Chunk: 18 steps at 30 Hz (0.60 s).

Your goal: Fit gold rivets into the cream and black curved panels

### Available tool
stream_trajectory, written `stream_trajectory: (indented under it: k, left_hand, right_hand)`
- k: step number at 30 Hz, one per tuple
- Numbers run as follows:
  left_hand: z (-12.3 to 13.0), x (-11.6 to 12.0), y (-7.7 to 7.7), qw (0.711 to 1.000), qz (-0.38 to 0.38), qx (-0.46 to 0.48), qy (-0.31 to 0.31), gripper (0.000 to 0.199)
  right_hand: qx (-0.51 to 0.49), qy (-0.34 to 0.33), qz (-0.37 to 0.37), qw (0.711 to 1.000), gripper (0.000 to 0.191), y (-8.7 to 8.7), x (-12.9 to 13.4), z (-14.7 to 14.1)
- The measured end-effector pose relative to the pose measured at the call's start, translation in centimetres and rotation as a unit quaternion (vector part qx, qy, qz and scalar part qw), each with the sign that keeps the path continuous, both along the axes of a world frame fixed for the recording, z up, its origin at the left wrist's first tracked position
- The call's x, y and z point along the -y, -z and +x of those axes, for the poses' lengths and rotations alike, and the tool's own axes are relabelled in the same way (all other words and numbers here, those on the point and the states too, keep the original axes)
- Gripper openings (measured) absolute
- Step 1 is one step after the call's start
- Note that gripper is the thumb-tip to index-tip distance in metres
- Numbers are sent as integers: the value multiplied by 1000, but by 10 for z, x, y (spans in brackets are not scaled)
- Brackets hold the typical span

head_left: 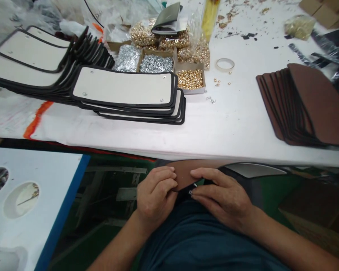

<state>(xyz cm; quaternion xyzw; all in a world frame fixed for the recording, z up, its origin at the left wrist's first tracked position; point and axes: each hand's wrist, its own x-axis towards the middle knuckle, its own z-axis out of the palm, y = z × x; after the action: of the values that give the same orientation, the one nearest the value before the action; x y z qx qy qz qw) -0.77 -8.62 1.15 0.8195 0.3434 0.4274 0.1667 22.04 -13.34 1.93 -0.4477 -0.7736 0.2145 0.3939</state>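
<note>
My left hand (pixel 157 190) is closed round the near left end of a brown panel (pixel 184 175), fingers on top. The panel lies over my lap, and its far end curls to show a pale underside (pixel 250 169). My right hand (pixel 227 195) is at the panel's near edge, one finger on the brown face. Between its fingertips sits a small silver rivet (pixel 190 192). Another bit of shiny metal shows just above it, too small to make out. The thumbs are partly hidden.
Pale-faced, black-edged panels (pixel 124 88) are stacked on the white table (pixel 214 131). Brown panels (pixel 313 105) lean in a row at right. Boxes hold silver rings (pixel 156 64) and gold eyelets (pixel 190 79). A tape roll (pixel 225 64) lies nearby. A white, blue-edged surface (pixel 56 177) stands at left.
</note>
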Motion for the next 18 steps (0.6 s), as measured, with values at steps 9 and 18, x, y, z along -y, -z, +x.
stream_trajectory:
  k: [9, 18]
  left_hand:
    - [2, 1, -9, 999, 4, -40, 23, 35]
    - [3, 1, -18, 991, -107, -33, 70, 25]
  right_hand:
    - [-5, -5, 39, 999, 10, -7, 3, 5]
    - [-19, -7, 40, 999, 9, -4, 0, 8]
